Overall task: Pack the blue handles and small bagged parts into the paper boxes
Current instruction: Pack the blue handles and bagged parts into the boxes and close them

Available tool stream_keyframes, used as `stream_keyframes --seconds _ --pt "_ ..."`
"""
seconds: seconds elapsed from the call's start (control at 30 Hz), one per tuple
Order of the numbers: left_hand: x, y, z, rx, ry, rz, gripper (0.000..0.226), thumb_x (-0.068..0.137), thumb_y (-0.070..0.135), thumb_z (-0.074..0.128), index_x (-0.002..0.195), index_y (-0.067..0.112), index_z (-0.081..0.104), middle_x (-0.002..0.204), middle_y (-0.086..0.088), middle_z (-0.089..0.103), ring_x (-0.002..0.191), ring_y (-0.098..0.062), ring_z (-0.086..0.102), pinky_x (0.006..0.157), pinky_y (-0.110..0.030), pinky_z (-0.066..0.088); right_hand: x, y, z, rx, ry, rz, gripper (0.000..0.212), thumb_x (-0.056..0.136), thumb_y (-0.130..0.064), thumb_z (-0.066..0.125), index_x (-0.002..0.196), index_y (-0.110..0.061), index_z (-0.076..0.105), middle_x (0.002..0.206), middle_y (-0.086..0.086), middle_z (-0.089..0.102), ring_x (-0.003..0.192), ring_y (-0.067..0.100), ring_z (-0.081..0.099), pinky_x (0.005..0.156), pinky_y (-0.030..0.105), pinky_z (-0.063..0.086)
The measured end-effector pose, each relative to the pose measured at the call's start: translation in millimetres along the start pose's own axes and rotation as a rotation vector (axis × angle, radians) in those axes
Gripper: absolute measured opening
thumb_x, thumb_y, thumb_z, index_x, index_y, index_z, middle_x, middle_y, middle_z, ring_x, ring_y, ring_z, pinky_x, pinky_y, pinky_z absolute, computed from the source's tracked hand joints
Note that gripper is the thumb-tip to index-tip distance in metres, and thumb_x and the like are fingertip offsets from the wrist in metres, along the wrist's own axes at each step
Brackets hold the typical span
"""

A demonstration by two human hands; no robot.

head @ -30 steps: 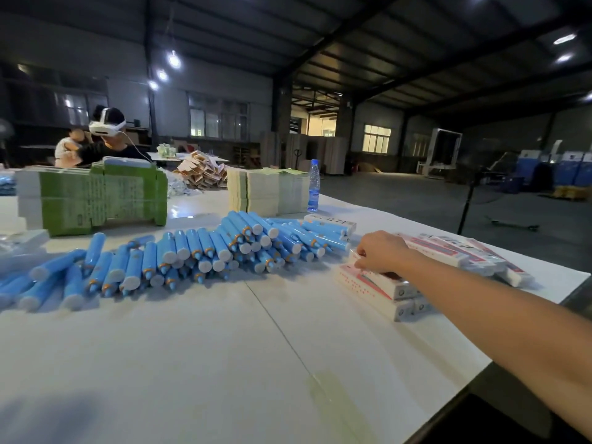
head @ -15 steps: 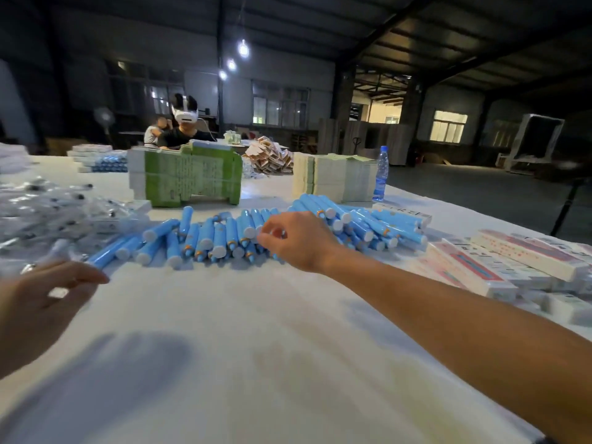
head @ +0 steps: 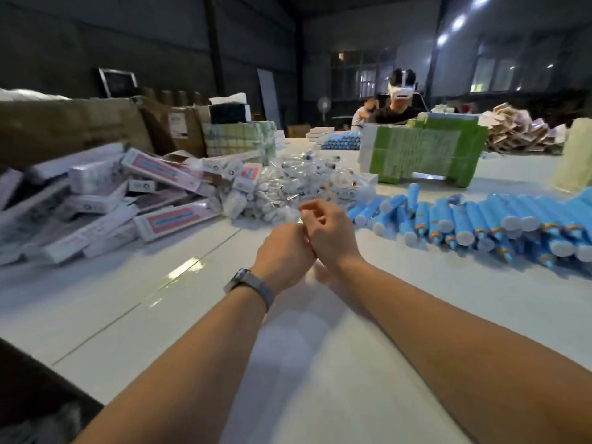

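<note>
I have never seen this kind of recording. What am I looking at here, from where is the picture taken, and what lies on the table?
There is no machine here: a person packs goods by hand, and one wide camera worn on the head looks forward and down. The two forearms reaching in are that person's own. The left hand, with a band on its wrist, and the right hand meet over the white table. Their fingers are curled, but blur hides whether the grip holds anything. To the left lies a heap of paper boxes; behind the hands, a pile of small bagged parts; to the right, rows of blue handles. A green stack stands further back, where another person sits.
</note>
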State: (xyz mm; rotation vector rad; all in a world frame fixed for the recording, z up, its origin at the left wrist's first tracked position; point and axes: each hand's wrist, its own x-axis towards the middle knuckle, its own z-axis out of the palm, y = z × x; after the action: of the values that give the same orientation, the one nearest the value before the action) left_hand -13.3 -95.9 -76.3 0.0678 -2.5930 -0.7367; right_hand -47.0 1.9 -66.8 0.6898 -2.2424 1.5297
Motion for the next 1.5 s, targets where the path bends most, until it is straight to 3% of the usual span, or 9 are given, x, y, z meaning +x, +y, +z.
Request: stream_keyframes --seconds 0.17,0.4,0.67,0.77,0.9,1.07,1.23,1.37,1.5 --pt "43 -41 -22 -0.029 0.17 -0.247 0.022 0.089 0.026 0.054 0.103 0.022 0.07 0.115 -0.007 0.068 0.109 -0.029 0.06 0.093 -0.037 0.049 -2 13 2 0.075 0.019 -0.043 0.012 0.09 -0.024 0.057 0.086 -0.033 0.063 0.078 -0.011 0.067 0.073 0.002 0.06 0.071 0.028 0.05" --pt "77 -119 -72 0.689 -0.005 -0.593 0.068 0.085 0.03 0.057 0.144 0.027 0.025 0.151 -0.021 0.032 0.143 -0.049 0.018 0.11 -0.072 0.009 -2 17 6 0.093 -0.024 -0.038 0.015 0.092 -0.017 0.057 0.089 -0.03 0.065 0.081 -0.01 0.067 0.078 0.008 0.062 0.073 0.029 0.05" --pt "81 -131 -84 0.987 -0.037 -0.555 0.069 0.08 0.061 0.057 0.134 0.019 0.05 0.133 -0.015 0.048 0.123 -0.038 0.045 0.101 -0.049 0.037 -1 18 4 0.09 -0.038 0.007 0.013 0.093 -0.02 0.057 0.09 -0.031 0.064 0.08 -0.012 0.065 0.077 0.006 0.061 0.072 0.028 0.05" --pt "78 -117 -101 0.897 -0.069 -0.544 0.088 0.074 0.081 0.049 0.134 0.016 0.048 0.131 -0.015 0.05 0.118 -0.038 0.05 0.095 -0.046 0.043 -3 15 2 0.092 -0.046 0.007 0.013 0.094 -0.022 0.057 0.09 -0.032 0.063 0.08 -0.014 0.065 0.077 0.004 0.061 0.07 0.025 0.049" --pt "68 -89 -122 0.68 -0.018 -0.358 0.068 0.084 0.07 0.055 0.127 0.017 0.051 0.107 -0.007 0.06 0.088 -0.024 0.061 0.075 -0.034 0.056 -3 16 0 0.103 -0.011 0.036 0.012 0.093 -0.022 0.057 0.089 -0.032 0.064 0.076 -0.015 0.065 0.07 -0.004 0.059 0.064 0.016 0.045" --pt "47 -27 -112 0.347 0.097 -0.261 0.054 0.084 0.06 0.064 0.115 0.023 0.04 0.09 0.003 0.049 0.073 -0.014 0.056 0.05 -0.025 0.041 8 11 -17 0.071 0.074 0.068 0.011 0.092 -0.021 0.058 0.092 -0.028 0.066 0.082 -0.009 0.067 0.076 0.008 0.061 0.071 0.027 0.049" --pt "10 48 -47 -0.568 0.18 -0.133 0.043 0.08 0.033 0.074 0.108 0.032 0.041 0.093 0.005 0.06 0.078 -0.009 0.064 0.055 -0.019 0.047 23 24 -81 -0.568 0.071 0.02 0.025 0.092 -0.027 0.053 0.113 -0.025 0.065 0.113 0.0 0.063 0.108 0.023 0.056 0.083 0.032 0.043" --pt "-14 78 -5 -0.797 0.271 -0.034 0.037 0.066 0.038 0.063 0.098 0.031 0.047 0.079 0.02 0.064 0.066 -0.002 0.062 0.067 -0.033 0.057 16 59 -122 -1.144 -0.211 0.219 0.035 0.096 -0.04 0.039 0.12 -0.025 0.059 0.13 0.001 0.053 0.123 0.025 0.043 0.097 0.043 0.038" --pt "-23 74 20 -0.787 0.289 0.022 0.039 0.065 0.028 0.065 0.1 0.032 0.05 0.083 0.015 0.067 0.071 -0.013 0.068 0.068 -0.043 0.061 14 65 -127 -1.199 -0.229 0.239 0.031 0.095 -0.033 0.039 0.113 -0.023 0.062 0.121 0.004 0.06 0.114 0.025 0.051 0.094 0.042 0.04"
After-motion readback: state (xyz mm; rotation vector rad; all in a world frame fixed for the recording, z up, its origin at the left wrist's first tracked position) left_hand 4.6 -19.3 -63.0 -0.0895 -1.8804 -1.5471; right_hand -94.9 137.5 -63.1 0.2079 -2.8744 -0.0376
